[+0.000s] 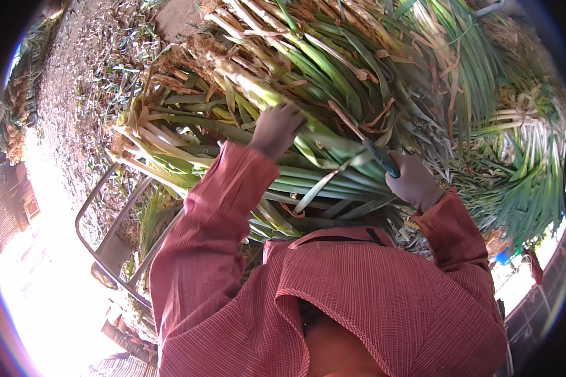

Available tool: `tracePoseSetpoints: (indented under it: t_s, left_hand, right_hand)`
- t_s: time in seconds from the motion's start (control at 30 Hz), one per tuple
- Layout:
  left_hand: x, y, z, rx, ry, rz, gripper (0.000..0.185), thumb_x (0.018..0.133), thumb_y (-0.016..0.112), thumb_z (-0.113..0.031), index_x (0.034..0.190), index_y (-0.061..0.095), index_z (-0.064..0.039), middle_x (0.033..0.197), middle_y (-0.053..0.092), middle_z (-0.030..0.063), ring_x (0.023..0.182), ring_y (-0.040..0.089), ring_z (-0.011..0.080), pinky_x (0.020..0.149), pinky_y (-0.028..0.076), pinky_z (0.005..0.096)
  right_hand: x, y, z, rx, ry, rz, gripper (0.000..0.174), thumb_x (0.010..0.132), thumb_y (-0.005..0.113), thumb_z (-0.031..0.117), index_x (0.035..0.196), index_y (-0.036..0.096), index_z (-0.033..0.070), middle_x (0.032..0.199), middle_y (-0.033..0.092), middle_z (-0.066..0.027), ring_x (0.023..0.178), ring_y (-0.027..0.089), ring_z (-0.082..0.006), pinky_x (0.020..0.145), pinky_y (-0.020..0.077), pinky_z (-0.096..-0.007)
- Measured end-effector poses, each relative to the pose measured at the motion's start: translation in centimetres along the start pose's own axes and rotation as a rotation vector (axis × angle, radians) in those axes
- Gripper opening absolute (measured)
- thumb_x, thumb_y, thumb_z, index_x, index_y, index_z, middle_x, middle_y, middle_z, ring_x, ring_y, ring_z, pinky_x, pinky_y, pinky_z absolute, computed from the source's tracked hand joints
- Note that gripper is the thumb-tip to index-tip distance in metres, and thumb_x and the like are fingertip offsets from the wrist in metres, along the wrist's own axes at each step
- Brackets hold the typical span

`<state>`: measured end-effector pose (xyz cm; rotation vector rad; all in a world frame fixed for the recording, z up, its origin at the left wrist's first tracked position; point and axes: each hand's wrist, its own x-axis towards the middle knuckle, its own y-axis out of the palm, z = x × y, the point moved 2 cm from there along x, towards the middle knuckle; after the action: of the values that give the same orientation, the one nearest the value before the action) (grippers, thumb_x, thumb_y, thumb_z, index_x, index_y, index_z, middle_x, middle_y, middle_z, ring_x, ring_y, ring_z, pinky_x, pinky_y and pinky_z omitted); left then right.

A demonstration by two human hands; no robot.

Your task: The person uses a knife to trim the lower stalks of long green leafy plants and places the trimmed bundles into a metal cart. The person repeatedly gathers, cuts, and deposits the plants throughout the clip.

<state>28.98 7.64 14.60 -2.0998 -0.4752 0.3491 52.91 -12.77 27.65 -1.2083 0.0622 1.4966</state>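
My left hand [277, 128], in a light glove, is closed around a thick green onion or leek stalk [250, 87]. The stalk's brown root end points to the upper left and its leaves run towards the lower right. In my right hand [414, 183], also gloved, is the dark handle [382, 159] of a knife-like tool. Its narrow brownish blade [346, 120] angles up and left over the leaves. Beneath both hands lies a heap of similar stalks [179, 158], with pale root ends to the left. The held stalk is slightly blurred.
More stalks [320, 52] are piled beyond my hands. Bundles with long green leaves stand at the upper right [471, 75] and lie at the right [533, 174]. A metal tubular frame [118, 217] is by my left arm. Plant scraps cover the ground [85, 80].
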Motion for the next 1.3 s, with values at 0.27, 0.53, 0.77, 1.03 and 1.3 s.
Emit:
tracePoseSetpoints:
  t_s: [0.27,0.53,0.77,1.03,1.3]
  left_hand:
    - [-10.1,2.9,0.8,-0.002,-0.259,0.118,0.040,0.080,0.061,-0.005,0.117,0.071,-0.015,0.115,0.067,0.0101,0.111,0.061,0.0332,0.092,0.052,0.0471]
    - [-3.1,4.8,-2.3,-0.419,-1.162,-0.266,0.067,0.078,0.080,-0.042,0.120,0.056,0.003,0.112,0.067,0.0278,0.105,0.066,0.0423,0.091,0.053,0.0466]
    - [-2.5,6.8,1.1,-0.630,-1.276,-0.198,0.074,0.065,0.092,-0.041,0.113,0.061,0.006,0.104,0.072,0.0214,0.097,0.071,0.0357,0.086,0.057,0.0415]
    - [-3.2,6.1,1.8,-1.179,-1.292,-0.205,0.041,0.069,0.082,-0.014,0.102,0.065,0.003,0.084,0.070,0.0134,0.063,0.068,0.0172,0.053,0.055,0.0312]
    - [-5.4,4.3,1.1,-1.513,-1.146,-0.307,0.028,0.080,0.070,0.000,0.106,0.060,0.004,0.078,0.067,0.0118,0.059,0.065,0.0217,0.052,0.053,0.0316]
  right_hand:
    - [4.2,2.0,2.4,-0.177,-0.041,0.222,0.035,0.083,0.061,0.023,0.112,0.065,0.004,0.101,0.071,-0.0219,0.101,0.068,-0.0402,0.090,0.0524,-0.0492]
    - [9.9,4.6,6.6,-0.270,-0.068,0.275,0.034,0.085,0.056,0.023,0.111,0.066,0.002,0.109,0.071,-0.0230,0.106,0.067,-0.0398,0.093,0.0518,-0.0473]
    - [7.9,3.8,6.2,-0.382,-0.007,0.340,0.037,0.085,0.058,0.022,0.115,0.067,0.003,0.110,0.071,-0.0229,0.107,0.068,-0.0380,0.095,0.0518,-0.0465]
    - [15.1,5.7,12.9,-0.367,-0.035,0.283,0.042,0.090,0.054,0.026,0.122,0.067,0.002,0.116,0.070,-0.0237,0.111,0.068,-0.0373,0.097,0.0520,-0.0453]
    - [20.7,7.8,18.1,-0.392,-0.004,0.244,0.042,0.083,0.057,0.022,0.118,0.070,0.002,0.114,0.070,-0.0255,0.108,0.068,-0.0389,0.096,0.0518,-0.0441]
